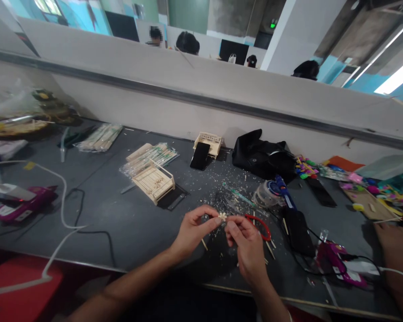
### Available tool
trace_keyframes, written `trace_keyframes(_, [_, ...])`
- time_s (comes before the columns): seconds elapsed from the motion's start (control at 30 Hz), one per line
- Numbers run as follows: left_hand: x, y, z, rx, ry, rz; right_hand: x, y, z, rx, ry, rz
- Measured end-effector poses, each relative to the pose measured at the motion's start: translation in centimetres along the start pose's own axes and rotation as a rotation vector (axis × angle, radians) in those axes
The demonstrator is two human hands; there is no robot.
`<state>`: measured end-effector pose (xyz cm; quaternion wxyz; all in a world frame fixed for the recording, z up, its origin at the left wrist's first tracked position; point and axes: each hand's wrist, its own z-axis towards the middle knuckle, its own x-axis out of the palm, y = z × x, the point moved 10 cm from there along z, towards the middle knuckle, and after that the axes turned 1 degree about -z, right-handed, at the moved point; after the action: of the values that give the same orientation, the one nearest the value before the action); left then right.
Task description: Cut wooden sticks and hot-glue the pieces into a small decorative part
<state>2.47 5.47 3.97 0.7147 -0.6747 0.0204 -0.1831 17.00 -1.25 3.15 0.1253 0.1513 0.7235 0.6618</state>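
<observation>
A tiny pale flower-shaped wooden piece [222, 217] is pinched between the thumb and forefinger of my left hand [195, 228]. Close against its right side are the fingertips of my right hand [244, 239]. That hand is closed in a pinch, and what lies between its fingers is too small to make out. Red-handled scissors [264, 227] lie just behind my right hand, partly covered by it. Thin wooden sticks [270, 250] are beside that hand. Ahead and to the left stands a small bed-like stick model [153, 181]. Pale chips are scattered on the dark table [97, 219].
A phone [200, 156] leans on another stick model [213, 142]. Stick packs [100, 137] lie left. Right of my hands are a clear jar [266, 194], a blue glue gun [285, 191], a black bag [262, 154] and a purple power strip [344, 264]. Another person's arm [398, 255] rests far right.
</observation>
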Motion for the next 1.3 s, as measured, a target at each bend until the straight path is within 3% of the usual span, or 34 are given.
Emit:
trace_keyframes(0.07, [-0.6, 0.1, 0.1, -0.018, -0.001, -0.023, -2.6, 1.5, -1.0, -0.06, -0.016, -0.165])
trace_keyframes(0.17, [-1.8, 0.8, 0.5, -0.073, -0.003, -0.05, -11.2, 7.1, -2.6, -0.354, -0.445, -0.485])
trace_keyframes(0.23, [-2.8, 1.8, 0.9, -0.126, -0.03, -0.073, -15.7, 10.7, -2.8, -0.508, -0.709, -0.769])
trace_keyframes(0.3, [-3.6, 3.0, 1.3, -0.168, -0.053, -0.083, -17.4, 11.7, 0.5, -0.565, -0.616, -0.957])
trace_keyframes(0.37, [-4.3, 4.0, 1.6, -0.175, -0.088, -0.086, -18.2, 10.6, 4.7, -0.533, -0.44, -1.089])
trace_keyframes(0.47, [-4.7, 5.3, 1.9, -0.178, -0.107, -0.074, -18.7, 6.6, 9.7, -0.359, -0.208, -1.134])
trace_keyframes(0.53, [-5.0, 5.8, 1.9, -0.182, -0.126, -0.083, -18.3, 4.9, 11.1, -0.324, -0.101, -1.108])
trace_keyframes(0.6, [-5.4, 6.1, 1.8, -0.188, -0.147, -0.083, -17.7, 4.7, 11.3, -0.343, -0.046, -1.071])
trace_keyframes(0.83, [-5.9, 6.3, 2.0, -0.197, -0.165, -0.109, -17.2, 10.8, 11.0, -0.437, -0.052, -0.989])
trace_keyframes(0.9, [-5.9, 6.4, 2.0, -0.216, -0.163, -0.116, -16.8, 12.1, 11.1, -0.403, -0.039, -0.903])
trace_keyframes(0.97, [-5.8, 6.3, 2.0, -0.224, -0.16, -0.125, -16.0, 12.1, 11.3, -0.304, 0.026, -0.727])
trace_keyframes(1.1, [-6.0, 5.9, 2.0, -0.199, -0.158, -0.115, -14.3, 8.8, 10.6, -0.048, 0.138, -0.333])
trace_keyframes(1.3, [-6.0, 6.4, 2.2, -0.192, -0.148, -0.094, -13.1, 3.4, 9.1, 0.166, 0.158, -0.075])
